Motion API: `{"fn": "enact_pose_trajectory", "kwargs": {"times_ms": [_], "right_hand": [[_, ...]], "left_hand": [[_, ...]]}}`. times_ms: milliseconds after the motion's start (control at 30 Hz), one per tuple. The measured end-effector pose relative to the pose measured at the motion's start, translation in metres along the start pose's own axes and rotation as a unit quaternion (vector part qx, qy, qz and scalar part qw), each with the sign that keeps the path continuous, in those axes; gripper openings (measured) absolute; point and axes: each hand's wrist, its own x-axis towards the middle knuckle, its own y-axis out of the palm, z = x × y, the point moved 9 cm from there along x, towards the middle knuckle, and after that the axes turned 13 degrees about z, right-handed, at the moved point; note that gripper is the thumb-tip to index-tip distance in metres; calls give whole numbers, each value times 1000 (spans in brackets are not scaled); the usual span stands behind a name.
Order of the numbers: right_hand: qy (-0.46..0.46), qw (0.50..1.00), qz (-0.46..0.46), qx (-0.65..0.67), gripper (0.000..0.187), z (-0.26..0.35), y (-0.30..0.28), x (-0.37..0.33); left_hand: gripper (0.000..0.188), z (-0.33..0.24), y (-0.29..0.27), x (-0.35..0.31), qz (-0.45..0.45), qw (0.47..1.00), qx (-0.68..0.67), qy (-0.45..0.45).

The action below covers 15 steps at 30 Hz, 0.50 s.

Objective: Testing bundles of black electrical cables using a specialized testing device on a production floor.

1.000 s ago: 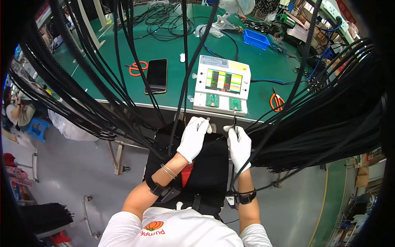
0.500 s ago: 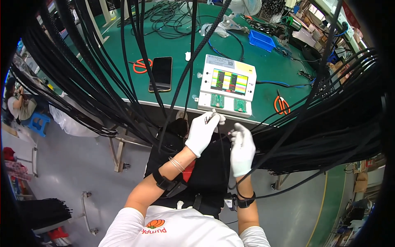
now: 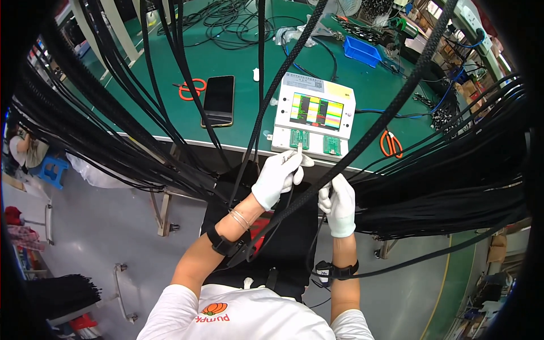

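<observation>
My left hand (image 3: 279,177), in a white glove, pinches a cable's pale connector (image 3: 300,148) at the front of a white cable tester (image 3: 288,120). The connector tip meets the lower edge of the left green circuit board (image 3: 298,137); whether it is seated I cannot tell. A second green board (image 3: 332,145) sits to its right. My right hand (image 3: 341,207), also gloved, is closed with curled fingers below the tester's right corner. A thin black cable (image 3: 315,241) runs down from it; its end is hidden. The tester's lit screen (image 3: 317,110) shows coloured blocks.
Black braided cables (image 3: 391,107) cross the view and hang in bundles on both sides. On the green table (image 3: 243,116) are a phone (image 3: 219,101), red-handled scissors (image 3: 192,89), orange-handled snips (image 3: 391,144) and a blue tray (image 3: 362,52). Another person (image 3: 25,148) sits far left.
My left hand has brought the connector up against the left board. My right hand has shifted slightly right and down. A thick braided cable has swung across between my hands.
</observation>
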Motion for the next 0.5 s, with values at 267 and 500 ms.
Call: {"fn": "enact_pose_trajectory", "kwargs": {"times_ms": [267, 500], "right_hand": [[11, 966, -99, -237, 24, 9, -7, 9], [-110, 862, -141, -474, 22, 38, -4, 17]], "left_hand": [[32, 2, -3, 4, -38, 999, -11, 15], [35, 0, -5, -1, -65, 997, -9, 33]]}}
